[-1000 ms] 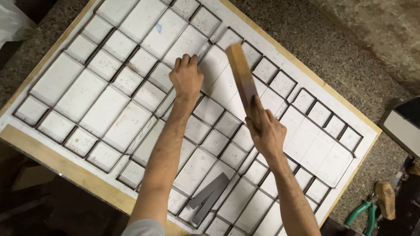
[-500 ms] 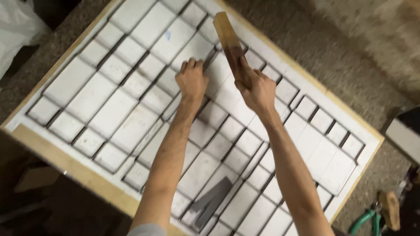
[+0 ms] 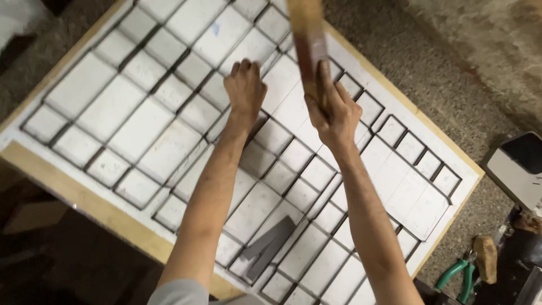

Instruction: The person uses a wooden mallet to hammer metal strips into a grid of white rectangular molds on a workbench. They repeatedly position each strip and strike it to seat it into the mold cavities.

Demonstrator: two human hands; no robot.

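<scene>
Wooden stick (image 3: 307, 42) in right hand (image 3: 333, 113), above panel's (image 3: 395, 107) far edge.

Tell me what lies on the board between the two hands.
In the head view, only white panels edged by thin dark strips lie between the left hand, pressed flat on the board, and the right hand, which grips a wooden block.

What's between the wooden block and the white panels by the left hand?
Nothing visible. The right hand holds the wooden block raised above the white panels, with only open air beneath it. The left hand presses on the panels just beside that spot, close to the block but not under it.
</scene>
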